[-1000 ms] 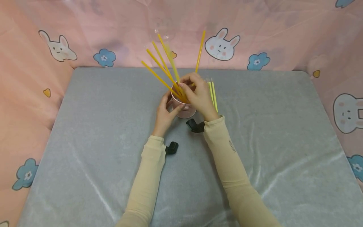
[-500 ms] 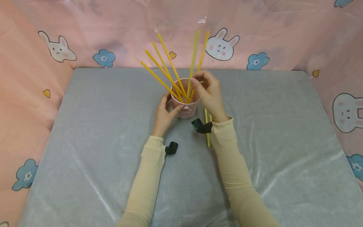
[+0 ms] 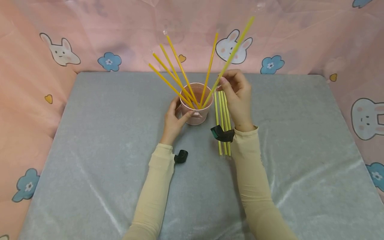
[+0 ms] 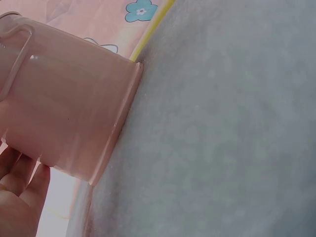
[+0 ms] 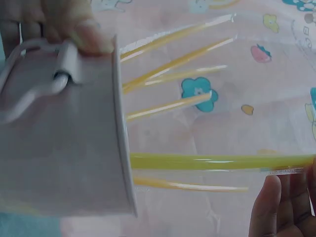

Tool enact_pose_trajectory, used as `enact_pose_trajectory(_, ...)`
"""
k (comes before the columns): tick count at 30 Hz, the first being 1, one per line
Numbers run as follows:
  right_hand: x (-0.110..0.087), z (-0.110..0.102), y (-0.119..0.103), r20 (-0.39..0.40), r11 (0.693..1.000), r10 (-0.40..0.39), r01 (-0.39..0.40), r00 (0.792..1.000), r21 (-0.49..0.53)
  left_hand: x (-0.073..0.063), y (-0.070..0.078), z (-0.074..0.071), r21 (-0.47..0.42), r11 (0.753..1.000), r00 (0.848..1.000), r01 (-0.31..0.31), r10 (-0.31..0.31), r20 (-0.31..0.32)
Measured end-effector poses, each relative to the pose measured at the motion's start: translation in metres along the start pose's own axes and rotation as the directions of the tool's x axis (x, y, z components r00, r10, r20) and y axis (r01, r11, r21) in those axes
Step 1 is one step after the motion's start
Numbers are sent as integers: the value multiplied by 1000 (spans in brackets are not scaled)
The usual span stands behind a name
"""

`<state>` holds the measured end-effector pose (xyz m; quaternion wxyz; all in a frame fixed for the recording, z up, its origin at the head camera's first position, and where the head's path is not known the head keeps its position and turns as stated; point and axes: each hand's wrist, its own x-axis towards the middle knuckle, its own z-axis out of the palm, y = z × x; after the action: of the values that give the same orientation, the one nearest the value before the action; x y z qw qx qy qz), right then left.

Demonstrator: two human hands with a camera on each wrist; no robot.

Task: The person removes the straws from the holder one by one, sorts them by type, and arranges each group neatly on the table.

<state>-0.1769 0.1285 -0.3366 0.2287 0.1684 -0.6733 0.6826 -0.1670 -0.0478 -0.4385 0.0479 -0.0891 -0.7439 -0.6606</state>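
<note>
A small pink metal bucket (image 3: 195,116) with a wire handle stands upright on the table. My left hand (image 3: 175,120) grips its left side, thumb over the front near the rim. Several orange drinking straws (image 3: 168,80) in clear wrappers lean out of it, most to the left and one to the right. My right hand (image 3: 238,95) pinches a yellow straw (image 3: 232,55) between thumb and fingers. This straw slants up to the right, its lower end inside the bucket. In the right wrist view, the yellow straw (image 5: 207,162) crosses the bucket's rim beside the orange ones.
Several more yellow straws (image 3: 222,125) lie side by side just right of the bucket, partly under the right wrist and its black camera mount (image 3: 222,134). A grey cloth (image 3: 114,133) covers the table. A pink patterned curtain (image 3: 135,33) hangs behind it.
My right hand has moved right, away from the bucket's middle, tipping the yellow straw from a left lean to a right lean. More of the lying straws show. My left hand stays put.
</note>
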Motion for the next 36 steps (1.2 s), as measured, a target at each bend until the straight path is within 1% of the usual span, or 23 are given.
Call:
enact_pose_trajectory(5,0,-6,-2,-39,1000,14,-14,999,-2,0,0,0,-4,1000,1000,1,-1,-1)
enact_pose_trajectory(9,-2,-10,-5,-126,999,29,-26,992,27,0,0,0,-8,1000,1000,9,-9,3)
enact_pose_trajectory(13,-2,-12,-10,-210,995,59,-39,976,96,0,-1,0,0,1000,1000,5,-5,1)
enact_pose_trajectory(17,-2,-15,-14,-254,986,80,-39,964,163,0,-1,0,-8,1000,1000,5,-5,1)
enact_pose_trajectory(21,-3,-19,-17,-284,973,65,2,957,229,1,0,0,-23,1000,1000,21,-20,6)
enact_pose_trajectory(22,-4,-20,-18,-291,968,65,11,955,251,1,2,0,-28,999,1000,22,-22,8)
enact_pose_trajectory(25,-5,-23,-19,-309,950,78,24,948,312,-2,16,-2,-35,999,999,39,-39,11)
enact_pose_trajectory(29,-9,-27,-21,-329,938,90,31,940,344,-6,34,-3,-25,999,999,44,-43,15)
enact_pose_trajectory(33,-14,-35,-23,-340,940,79,43,937,337,-7,38,-4,-19,999,999,43,-43,20)
enact_pose_trajectory(36,-16,-41,-22,-333,946,81,33,940,324,-7,38,-4,-28,999,999,41,-40,20)
